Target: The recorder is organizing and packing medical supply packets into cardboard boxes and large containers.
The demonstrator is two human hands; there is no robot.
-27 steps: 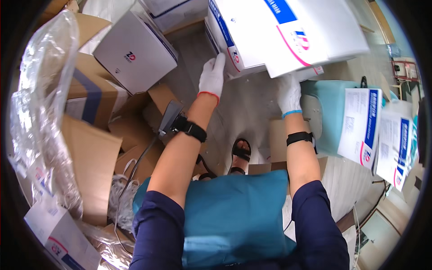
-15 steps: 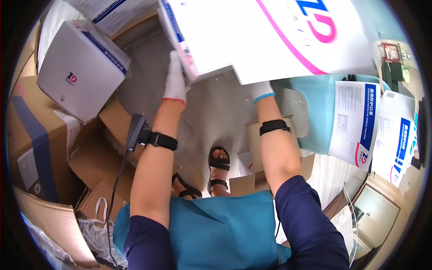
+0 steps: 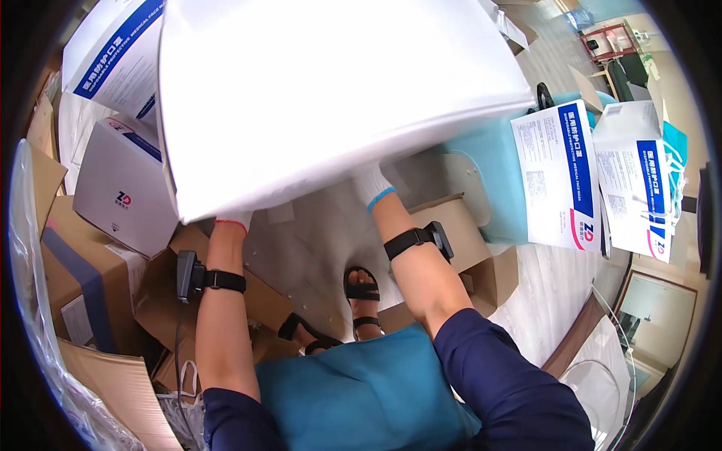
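A large white cardboard box fills the upper middle of the view, a plain face turned up toward me. Both my hands hold it from beneath at its near side. My left hand, in a white glove with a red cuff, is under the near left part; its fingers are hidden by the box. Farther right, my right hand wears a white glove with a blue cuff and reaches under the same box, fingers also covered.
On the left stand a smaller white box, a taped brown carton and another white printed box. To the right are a light blue plastic bin and white printed boxes. An open brown carton sits near my feet.
The large box has come left and nearer, turning so its printed face is replaced by a plain one. Both my hands have moved left with it, and more of the left glove is covered.
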